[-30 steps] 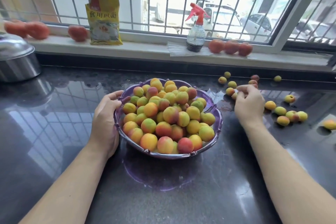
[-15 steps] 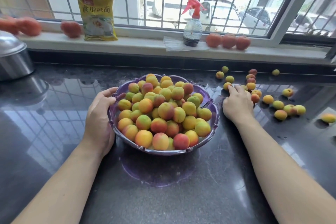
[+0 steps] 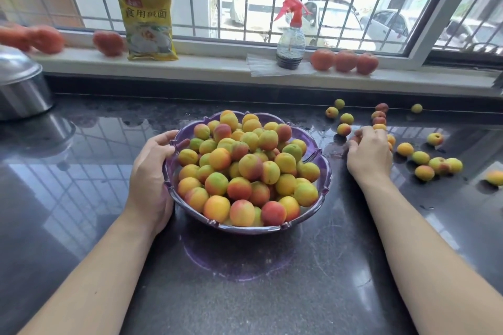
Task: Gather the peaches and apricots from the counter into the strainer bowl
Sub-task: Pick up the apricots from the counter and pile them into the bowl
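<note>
Looking down at the dark counter (image 3: 81,198), we've got the purple strainer bowl (image 3: 324,171) sitting about mid-counter, heaped with peaches and apricots (image 3: 245,166), way too many to count, easily dozens.

Our left hand (image 3: 152,174) is wrapped round the bowl's left rim, thumb hooked over the edge and fingers curled down the outside wall. Our right hand (image 3: 368,152) is just right of the bowl, palm down with fingers curled in among the loose fruit. It looks like it's closing on one or two pieces, but the hand hides them, so we can't tell what it really has hold of.

Loose fruit count toward the back right of the counter: we make it about sixteen still out.
- a group of four (image 3: 339,118) behind the right hand, near the back edge
- three reddish ones (image 3: 379,115) stacked in a row just past the fingers, plus one more orange one touching the fingertips
- one little green one (image 3: 416,108) alone by the back edge
- six or so (image 3: 420,158) strung out to the right of the hand
- one (image 3: 494,177) right at the right edge

Up on the window sill (image 3: 217,68): one yellow bag (image 3: 148,24), one spray bottle (image 3: 290,35) with a red trigger, three tomatoes (image 3: 345,60) in a row right of it, and three more (image 3: 107,43) toward the left end, two blurred. One metal pot (image 3: 19,87) with a lid sits at the counter's back left corner.
</note>
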Available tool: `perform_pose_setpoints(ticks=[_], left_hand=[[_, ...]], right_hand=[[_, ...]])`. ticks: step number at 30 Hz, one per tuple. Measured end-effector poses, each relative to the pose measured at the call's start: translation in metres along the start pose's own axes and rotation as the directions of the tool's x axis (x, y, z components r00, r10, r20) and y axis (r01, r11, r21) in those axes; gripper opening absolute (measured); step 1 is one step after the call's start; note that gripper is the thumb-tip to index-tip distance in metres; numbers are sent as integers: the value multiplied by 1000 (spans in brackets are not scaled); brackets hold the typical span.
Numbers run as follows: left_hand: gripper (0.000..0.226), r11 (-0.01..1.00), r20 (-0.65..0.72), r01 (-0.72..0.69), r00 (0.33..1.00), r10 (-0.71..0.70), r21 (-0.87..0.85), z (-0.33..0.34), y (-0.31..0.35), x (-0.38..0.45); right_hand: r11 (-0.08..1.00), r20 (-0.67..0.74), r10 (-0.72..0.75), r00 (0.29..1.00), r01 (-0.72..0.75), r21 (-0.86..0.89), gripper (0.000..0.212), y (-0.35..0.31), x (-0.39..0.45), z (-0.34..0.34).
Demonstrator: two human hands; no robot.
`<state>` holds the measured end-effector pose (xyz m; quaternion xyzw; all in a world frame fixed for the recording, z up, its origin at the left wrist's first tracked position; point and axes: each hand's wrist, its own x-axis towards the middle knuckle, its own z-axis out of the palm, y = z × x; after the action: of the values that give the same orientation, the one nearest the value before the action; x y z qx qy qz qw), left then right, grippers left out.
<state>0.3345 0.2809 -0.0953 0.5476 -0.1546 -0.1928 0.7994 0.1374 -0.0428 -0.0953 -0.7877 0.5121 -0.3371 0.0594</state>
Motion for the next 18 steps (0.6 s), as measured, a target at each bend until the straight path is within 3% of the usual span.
perform_pose_setpoints(ticks=[3, 6, 8, 11, 14, 18], left_hand=[[28, 1000, 3, 7, 1000, -7, 6, 0, 1, -1], [28, 1000, -12, 11, 1000, -11, -2, 0, 0, 1], [28, 1000, -22, 13, 1000, -14, -10, 0, -1, 2], [28, 1000, -20, 13, 1000, -13, -10, 0, -1, 2], [28, 1000, -9, 9, 1000, -10, -30, -1, -3, 3], [32, 999, -8, -2, 1000, 2, -37, -2, -3, 4]], right_hand=[[956, 40, -47, 998, 33, 290, 30, -8, 2, -10], [784, 194, -160, 968, 5, 621, 23, -29, -3, -38], [691, 281, -322, 904, 21, 722, 25, -50, -14, -60], [672, 313, -483, 818, 117, 731, 28, -83, -32, -74], [737, 290, -476, 830, 196, 647, 13, -97, -43, -65], [757, 300, -502, 811, 243, 607, 12, -98, -45, -66]])
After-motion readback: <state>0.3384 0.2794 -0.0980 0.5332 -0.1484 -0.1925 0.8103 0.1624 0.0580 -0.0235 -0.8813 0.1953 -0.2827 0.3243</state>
